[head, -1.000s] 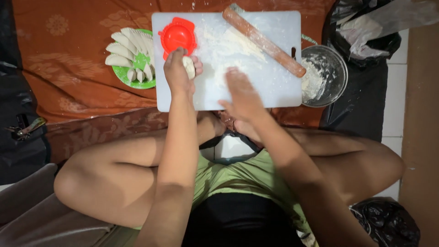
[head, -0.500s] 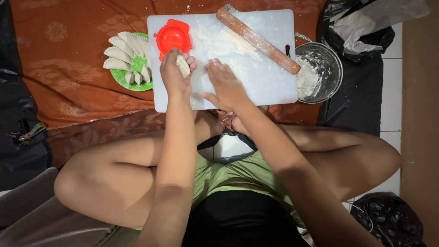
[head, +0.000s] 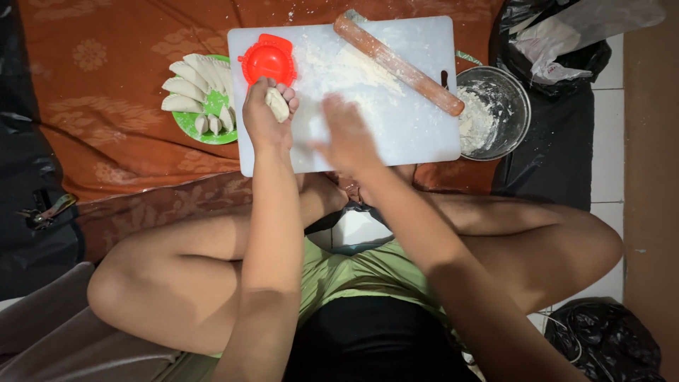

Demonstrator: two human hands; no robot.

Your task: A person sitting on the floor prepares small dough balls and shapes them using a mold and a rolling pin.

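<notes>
My left hand (head: 267, 117) grips a small lump of pale dough (head: 277, 105) over the left part of a white cutting board (head: 417, 134). Just above that hand lies a red plastic dumpling press (head: 269, 60), closed. My right hand (head: 346, 134) is blurred, fingers spread flat over the floured middle of the board, holding nothing I can see. A wooden rolling pin (head: 397, 64) lies slantwise across the board's upper right.
A green plate (head: 205, 127) with several folded dumplings sits left of the board on an orange patterned cloth (head: 106, 106). A metal bowl (head: 506, 106) with flour stands at the board's right edge. Black plastic bags (head: 552, 42) lie at the right. My bent legs fill the foreground.
My right hand has slid leftward and up across the board toward my left hand. The left hand with the dough has barely moved.
</notes>
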